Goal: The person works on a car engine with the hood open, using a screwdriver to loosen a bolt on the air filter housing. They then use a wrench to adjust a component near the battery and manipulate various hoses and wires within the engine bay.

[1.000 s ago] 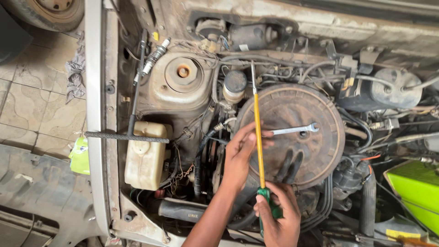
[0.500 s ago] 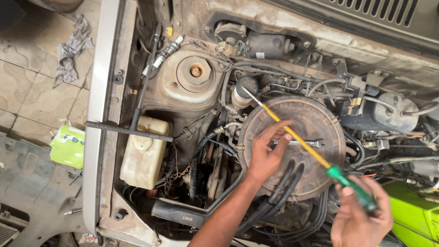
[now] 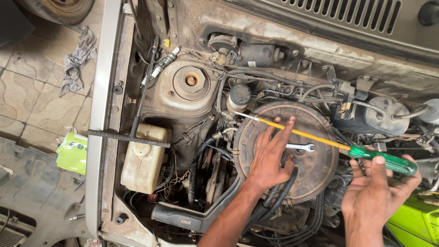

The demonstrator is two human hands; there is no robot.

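Observation:
I look down into a car's engine bay. My left hand point(image 3: 270, 158) lies flat, fingers spread, on the round rusty air cleaner cover point(image 3: 315, 171). My right hand point(image 3: 377, 187) holds the green handle of a long screwdriver point(image 3: 320, 139) with a yellow shaft. The shaft crosses the cover almost level, its metal tip pointing left near a black cap point(image 3: 239, 95). A small silver open-end wrench point(image 3: 299, 147) rests on the cover beside my left fingers.
A cream plastic reservoir point(image 3: 144, 158) and a black T-handle wrench point(image 3: 132, 132) sit at the left. A strut mount point(image 3: 191, 81), hoses and wiring crowd the bay. A grey rag point(image 3: 77, 59) and a green packet point(image 3: 72, 153) lie on the tiled floor. A lime-green object point(image 3: 414, 219) sits at right.
My right hand swung the screwdriver from upright to nearly level and moved right. My left hand stayed on the cover. The view shifted upward and left.

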